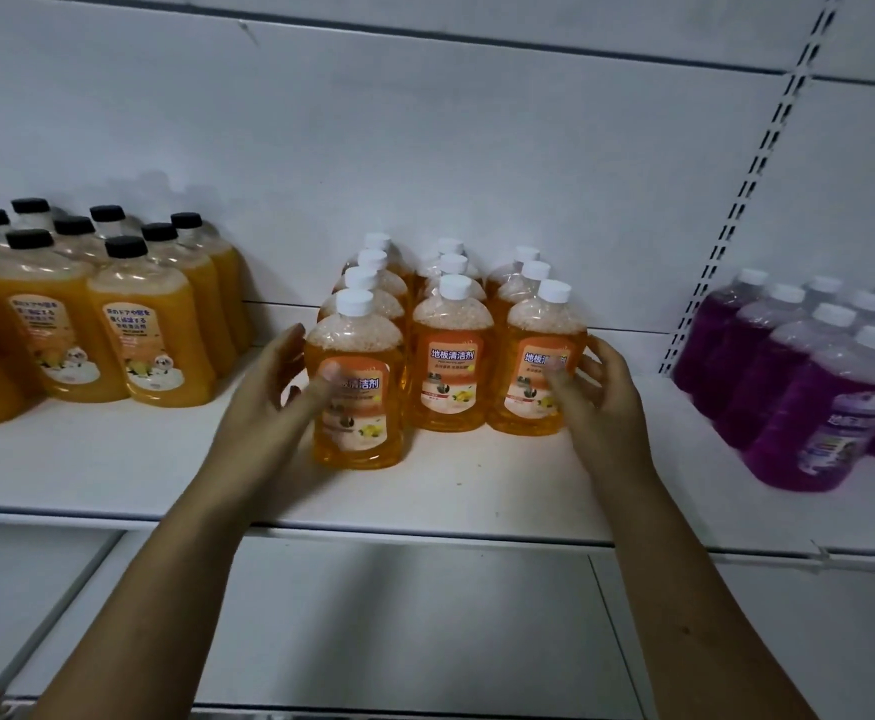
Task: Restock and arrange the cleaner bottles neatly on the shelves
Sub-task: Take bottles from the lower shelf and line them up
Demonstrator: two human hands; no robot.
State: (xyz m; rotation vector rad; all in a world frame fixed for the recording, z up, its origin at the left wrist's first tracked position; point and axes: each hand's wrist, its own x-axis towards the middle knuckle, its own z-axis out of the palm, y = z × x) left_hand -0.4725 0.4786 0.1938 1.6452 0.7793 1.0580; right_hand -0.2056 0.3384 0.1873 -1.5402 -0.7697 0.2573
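Orange cleaner bottles with white caps stand in three rows on the white shelf (477,491). The front bottle of the left row (357,407) stands further forward than the front middle bottle (453,366) and the front right bottle (539,376). My left hand (279,402) cups the front left bottle, thumb across its label and fingers spread beside its left side. My right hand (601,402) cups the front right bottle, thumb on the label and fingers by its right side. Both hands look loose and slightly blurred.
Larger orange bottles with black caps (149,335) are grouped at the left of the shelf. Purple bottles with white caps (820,402) stand at the right, past a slotted upright (726,226). Bare shelf lies between the groups. A lower shelf (414,615) sits below.
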